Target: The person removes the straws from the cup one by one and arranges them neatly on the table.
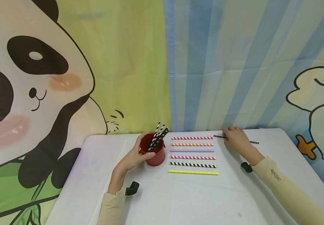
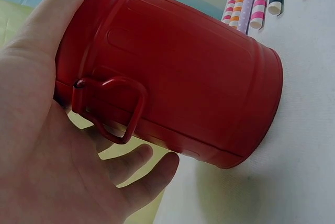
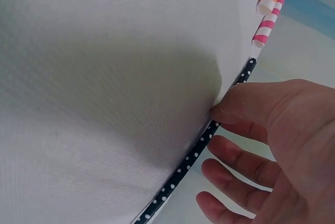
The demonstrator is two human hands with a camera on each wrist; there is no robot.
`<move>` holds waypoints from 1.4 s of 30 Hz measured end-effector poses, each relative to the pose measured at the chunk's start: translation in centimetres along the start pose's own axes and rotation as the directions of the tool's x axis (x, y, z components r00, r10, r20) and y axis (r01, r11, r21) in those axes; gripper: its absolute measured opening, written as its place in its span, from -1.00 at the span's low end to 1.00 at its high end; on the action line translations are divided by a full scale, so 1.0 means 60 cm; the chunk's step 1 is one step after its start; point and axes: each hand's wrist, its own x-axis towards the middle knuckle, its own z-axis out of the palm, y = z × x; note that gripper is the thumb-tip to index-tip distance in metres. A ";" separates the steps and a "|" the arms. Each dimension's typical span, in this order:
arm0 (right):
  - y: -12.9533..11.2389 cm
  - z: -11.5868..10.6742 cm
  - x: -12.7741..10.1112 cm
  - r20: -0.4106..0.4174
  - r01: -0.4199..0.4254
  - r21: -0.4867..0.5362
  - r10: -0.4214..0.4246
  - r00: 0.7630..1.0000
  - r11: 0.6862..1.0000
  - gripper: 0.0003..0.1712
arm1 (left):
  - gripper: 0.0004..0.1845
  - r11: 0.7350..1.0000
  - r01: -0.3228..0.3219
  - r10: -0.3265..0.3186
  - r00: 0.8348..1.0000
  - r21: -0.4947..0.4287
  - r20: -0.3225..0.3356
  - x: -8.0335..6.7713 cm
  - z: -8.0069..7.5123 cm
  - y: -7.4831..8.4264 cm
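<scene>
My left hand (image 1: 134, 157) holds a small red metal bucket (image 1: 156, 158) by its upper part, with the thumb near the rim. Several black-and-white straws (image 1: 157, 139), some striped and some dotted, lean out of the bucket's mouth. In the left wrist view a looped handle (image 2: 125, 110) hangs on the bucket's side. At the table's back right, my right hand (image 1: 237, 139) pinches a black straw with white dots (image 3: 180, 171) between thumb and forefinger. That straw lies along the tabletop, its middle hidden by the hand in the head view.
Between the hands, paper straws lie in a column of rows: red-striped (image 1: 192, 138), orange-striped (image 1: 192, 144), purple (image 1: 192, 150), pink-striped (image 1: 193, 157), black-striped (image 1: 193, 165) and yellow (image 1: 193, 172). They rest on a white-covered table (image 1: 179, 200). A printed curtain (image 1: 139, 62) hangs behind its back edge.
</scene>
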 end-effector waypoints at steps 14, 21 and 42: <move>0.001 -0.001 0.001 0.031 0.005 0.003 -0.005 1.000 1.000 -0.90 | -0.03 1.000 -0.011 0.011 1.000 -0.001 -0.002 0.000 0.001 0.002; 0.001 0.000 0.000 0.033 0.002 0.001 -0.002 0.999 1.000 -0.90 | -0.01 1.000 0.003 -0.003 1.000 -0.003 -0.005 0.001 0.002 0.000; 0.003 -0.006 0.001 0.027 0.010 0.006 -0.010 1.000 1.000 -0.90 | 0.01 1.000 -0.011 0.011 1.000 -0.015 -0.001 0.001 0.001 0.000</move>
